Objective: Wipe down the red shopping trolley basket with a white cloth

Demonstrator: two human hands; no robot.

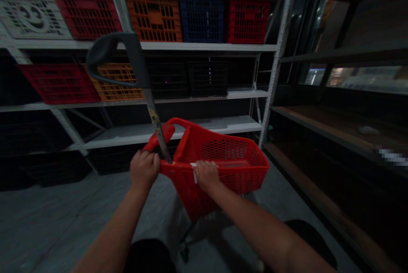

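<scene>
Bare forearms (103,234) reach a red perforated plastic shopping cart (197,198) on grey floor (63,222), left hand (145,169) gripping its handle (153,140), right hand (207,175) pressing thin white cloth-like material (195,177) to its rim (237,166), apparently wiping, next needing a slide along.

a metal rack shelf (207,46) holds, left to right: white crate (33,11), red crate (86,3), orange crate (156,18), blue crate (202,18), second red crate (248,17). next shelf down (245,93): third red crate (60,83), yellow crate (121,79), black crates (208,78). wooden shelving (312,126) stands at right.
</scene>
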